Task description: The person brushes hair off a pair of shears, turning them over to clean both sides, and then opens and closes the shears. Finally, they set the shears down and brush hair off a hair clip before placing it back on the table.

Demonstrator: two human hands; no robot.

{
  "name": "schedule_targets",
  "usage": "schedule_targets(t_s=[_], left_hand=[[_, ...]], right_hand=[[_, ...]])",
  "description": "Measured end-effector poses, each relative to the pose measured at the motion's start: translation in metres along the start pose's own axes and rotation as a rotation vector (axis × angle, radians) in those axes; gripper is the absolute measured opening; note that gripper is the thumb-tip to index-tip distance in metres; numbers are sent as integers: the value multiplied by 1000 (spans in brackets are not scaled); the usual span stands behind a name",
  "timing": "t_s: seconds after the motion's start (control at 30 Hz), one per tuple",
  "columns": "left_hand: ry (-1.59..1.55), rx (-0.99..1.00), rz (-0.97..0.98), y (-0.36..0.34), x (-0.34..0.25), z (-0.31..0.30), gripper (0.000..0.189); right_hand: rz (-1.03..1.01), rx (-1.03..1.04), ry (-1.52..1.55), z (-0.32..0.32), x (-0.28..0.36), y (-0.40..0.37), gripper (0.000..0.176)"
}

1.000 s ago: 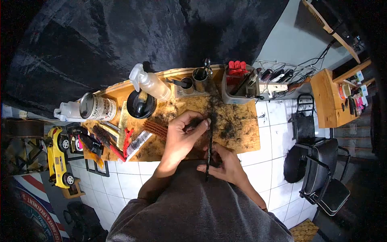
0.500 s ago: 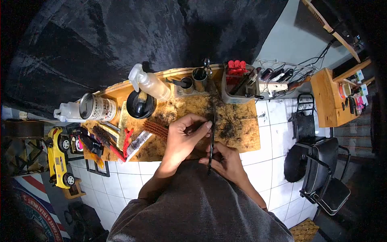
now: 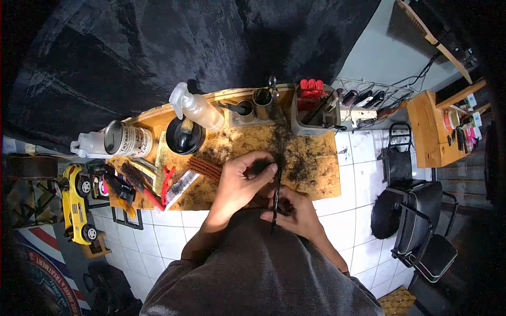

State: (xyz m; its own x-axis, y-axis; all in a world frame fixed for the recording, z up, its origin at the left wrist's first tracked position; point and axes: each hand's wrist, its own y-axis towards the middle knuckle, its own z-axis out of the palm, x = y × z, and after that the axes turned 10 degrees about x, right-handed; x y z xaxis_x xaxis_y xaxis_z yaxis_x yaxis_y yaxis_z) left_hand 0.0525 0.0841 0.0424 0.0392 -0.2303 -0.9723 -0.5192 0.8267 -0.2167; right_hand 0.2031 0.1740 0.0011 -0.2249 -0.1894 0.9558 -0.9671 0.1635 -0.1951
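Note:
Above my lap, at the table's front edge, a long thin glossy black strand [image 3: 277, 192] runs nearly upright between my hands. My left hand [image 3: 237, 181] is closed, thumb towards the fingertips, around a dark fuzzy tuft that looks like hair [image 3: 256, 167]; its fingertips are beside the strand's upper part. Curled at the strand's lower part, my right hand [image 3: 299, 210] pinches it between thumb and fingers, some of which are hidden. Left of my left hand lies a bundle of reddish-brown braids [image 3: 204, 168] on the table.
The wooden table [image 3: 321, 179] is strewn with dark hair. On it stand a spray bottle [image 3: 203, 111], a black bowl [image 3: 171, 142] with a brush, a white tub [image 3: 136, 141] and a clear bin [image 3: 316, 128]. Combs and a round brush [image 3: 134, 176] lie left. A black chair [image 3: 421, 216] stands right.
My left thumb has dropped slightly and the fingers have parted a little, showing more of the dark tuft. The strand's lower end has shifted slightly down. The table items have stayed put.

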Motion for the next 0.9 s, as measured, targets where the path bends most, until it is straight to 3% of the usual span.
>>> schedule_targets(t_s=[0.23,0.33,0.43,0.6,0.9], left_hand=[[10,19,12,3,2,2,15],[-46,5,4,4,4,2,15],[-111,8,-12,5,5,0,14],[-187,-26,26,5,6,-1,15],[288,58,153,3,-1,-27,18]], right_hand=[[-70,-55,-55,4,1,0,38],[11,-46,-70,5,3,-1,35],[-80,-76,-54,7,-3,0,33],[-9,-48,-61,4,-1,0,36],[-65,23,-89,0,1,-4,39]])
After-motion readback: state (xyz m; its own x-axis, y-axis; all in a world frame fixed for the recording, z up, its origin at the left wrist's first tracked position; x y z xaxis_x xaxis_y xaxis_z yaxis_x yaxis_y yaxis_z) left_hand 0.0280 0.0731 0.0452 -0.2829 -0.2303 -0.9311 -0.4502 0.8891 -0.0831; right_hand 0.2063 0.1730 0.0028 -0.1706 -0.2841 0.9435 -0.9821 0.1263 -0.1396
